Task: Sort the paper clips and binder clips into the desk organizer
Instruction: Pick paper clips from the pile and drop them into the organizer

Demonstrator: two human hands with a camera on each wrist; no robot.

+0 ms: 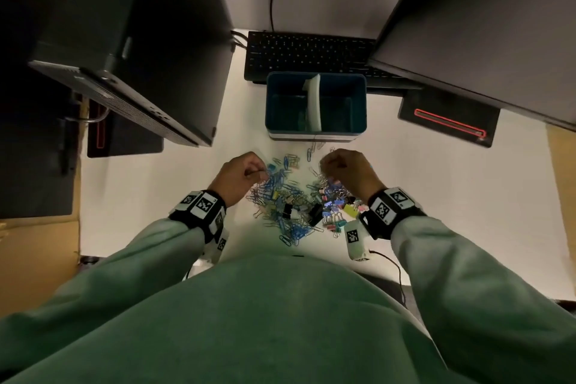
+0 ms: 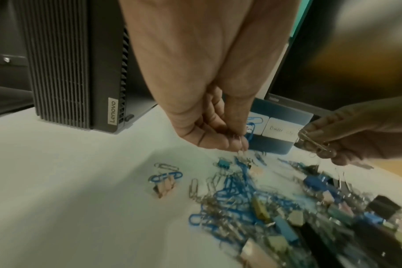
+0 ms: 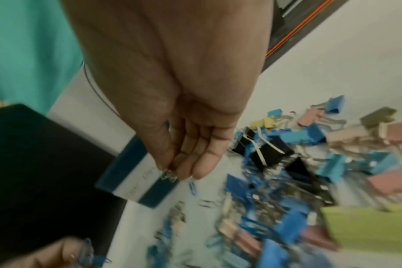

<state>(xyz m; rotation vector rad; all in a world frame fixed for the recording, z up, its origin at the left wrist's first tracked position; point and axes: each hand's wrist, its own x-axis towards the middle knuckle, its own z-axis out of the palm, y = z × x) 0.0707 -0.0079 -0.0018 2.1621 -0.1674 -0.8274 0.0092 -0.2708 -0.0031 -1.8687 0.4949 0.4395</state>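
A mixed pile of paper clips and binder clips (image 1: 299, 199) lies on the white desk in front of me. Behind it stands the blue desk organizer (image 1: 315, 131), split by a white divider (image 1: 314, 103), with labels on its front (image 2: 280, 131). My left hand (image 1: 241, 170) hovers over the pile's left side and pinches silver and blue paper clips (image 2: 243, 145) between thumb and fingers. My right hand (image 1: 346, 168) is above the pile's right side, its fingertips gripping a bunch of silver paper clips (image 2: 310, 141). Binder clips (image 3: 310, 137) lie mostly to the right.
A black keyboard (image 1: 308, 53) sits behind the organizer. A computer tower (image 1: 149, 40) stands at the left and a monitor (image 1: 486, 25) at the right, with its base (image 1: 448, 117) on the desk. A cable (image 1: 392, 265) runs near my right wrist.
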